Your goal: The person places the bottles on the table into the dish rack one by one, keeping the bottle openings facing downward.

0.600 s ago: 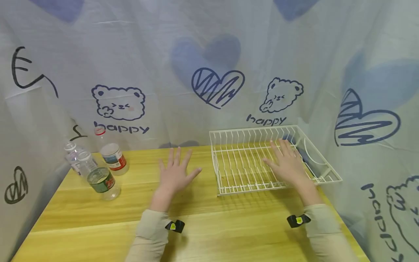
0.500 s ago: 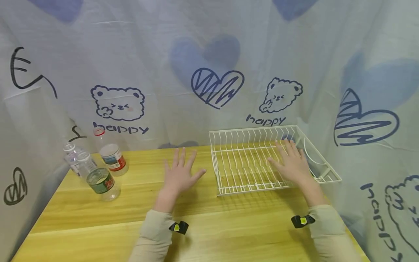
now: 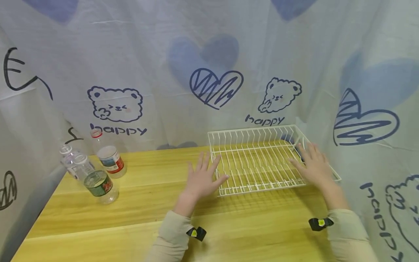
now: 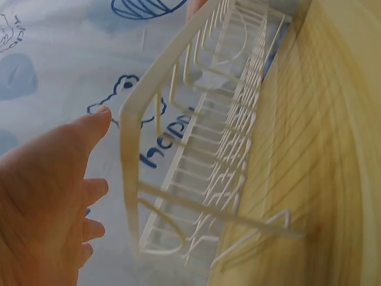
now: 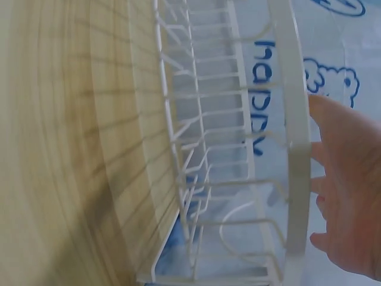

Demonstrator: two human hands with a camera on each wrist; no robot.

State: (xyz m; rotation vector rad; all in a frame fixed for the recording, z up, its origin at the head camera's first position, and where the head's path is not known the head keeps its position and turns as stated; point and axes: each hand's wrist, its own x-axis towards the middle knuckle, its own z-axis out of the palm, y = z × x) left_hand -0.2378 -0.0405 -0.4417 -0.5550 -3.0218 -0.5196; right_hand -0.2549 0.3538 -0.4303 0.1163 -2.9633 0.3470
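A white wire dish rack [image 3: 255,160] stands on the wooden table towards the back right. My left hand [image 3: 203,178], fingers spread, is at the rack's left end and overlaps its edge in the head view. In the left wrist view, the left hand [image 4: 53,179] is beside the rack's corner with thumb and fingertips pointing at it. The right hand [image 3: 314,165] hovers over the rack's right end, fingers also spread. From the right wrist, the right hand [image 5: 351,185] shows its fingertips right at the rack's top rail [image 5: 297,161]. Neither hand grips anything.
At the left of the table [image 3: 98,233] stand a red-capped clear bottle [image 3: 109,158], a bottle with a green label [image 3: 99,183] and a purplish bottle [image 3: 70,160] behind it. A printed curtain [image 3: 157,54] hangs close behind the table and along both sides.
Both hands have moved to the right. The left hand has come from the bare table to the rack's left edge, and the right has shifted from over the wires towards the right end.
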